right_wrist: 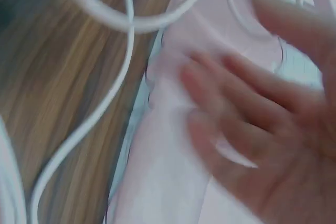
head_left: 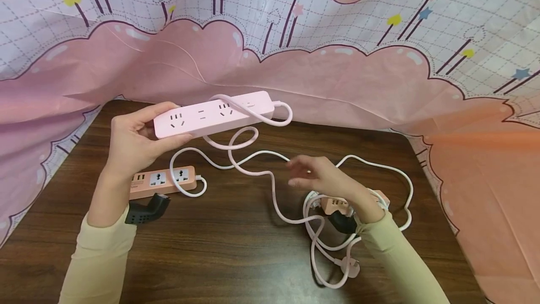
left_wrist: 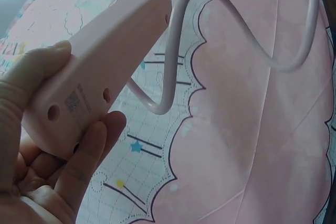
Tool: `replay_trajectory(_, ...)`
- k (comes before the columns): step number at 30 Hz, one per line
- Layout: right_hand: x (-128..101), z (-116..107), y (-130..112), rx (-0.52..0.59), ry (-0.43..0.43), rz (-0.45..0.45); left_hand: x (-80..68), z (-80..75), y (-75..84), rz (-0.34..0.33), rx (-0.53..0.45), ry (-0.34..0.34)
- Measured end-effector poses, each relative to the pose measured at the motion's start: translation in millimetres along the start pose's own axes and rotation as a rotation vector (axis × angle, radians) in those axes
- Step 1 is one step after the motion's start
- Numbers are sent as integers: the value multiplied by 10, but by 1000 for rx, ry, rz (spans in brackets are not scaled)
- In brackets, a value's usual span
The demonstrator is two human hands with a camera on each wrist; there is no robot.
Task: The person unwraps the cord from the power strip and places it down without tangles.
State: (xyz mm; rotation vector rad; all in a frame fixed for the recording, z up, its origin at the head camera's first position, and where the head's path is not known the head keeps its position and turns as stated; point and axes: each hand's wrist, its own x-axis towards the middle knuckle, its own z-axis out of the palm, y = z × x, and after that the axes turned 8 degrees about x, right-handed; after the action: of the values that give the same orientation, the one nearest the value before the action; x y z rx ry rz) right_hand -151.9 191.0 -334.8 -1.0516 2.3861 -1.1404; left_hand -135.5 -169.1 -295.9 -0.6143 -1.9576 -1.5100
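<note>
Spreading across the top and both sides of the head view, a pink cloud-print cloth [head_left: 363, 83] hangs behind and drapes over the edges of the dark wood tabletop [head_left: 236, 243], hiding its far edge and its left and right borders. The widest bare stretch of wood lies in the lower middle of the frame, between the two sleeved forearms.

Above the upper middle of the tabletop, the pink power strip [head_left: 213, 113] is lifted clear of the wood and held about level. The left hand [head_left: 137, 142] grips its left end, thumb on the near side and fingers over the far side; the left wrist view shows the fingers curled round the strip's underside [left_wrist: 92, 85]. Its pink cord [head_left: 274, 191] loops off the right end, falls to the wood and trails toward the lower right, ending in a pink plug [head_left: 351, 266].

Right of centre, the right hand [head_left: 322, 177] hovers above the cords with fingers loosely spread, holding nothing; it is blurred in both views.

A coral power strip [head_left: 162, 181] lies at centre left beneath the left forearm, its white cord [head_left: 191, 190] beside it. Another coral strip [head_left: 337, 205] sits under the right wrist among white cord loops [head_left: 401, 186].
</note>
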Motion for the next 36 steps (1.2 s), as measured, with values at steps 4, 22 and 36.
replay_trajectory(4,275,144,-115,-24,210,-238,-21,55,27,-28,-15,-10)
replay_trajectory(22,610,278,-73,-103,446,-430,-86,130,-26,-27,-167,-123)
replay_trajectory(36,125,-351,23,-223,932,-210,-155,-247,-308,-100,-62,-57)
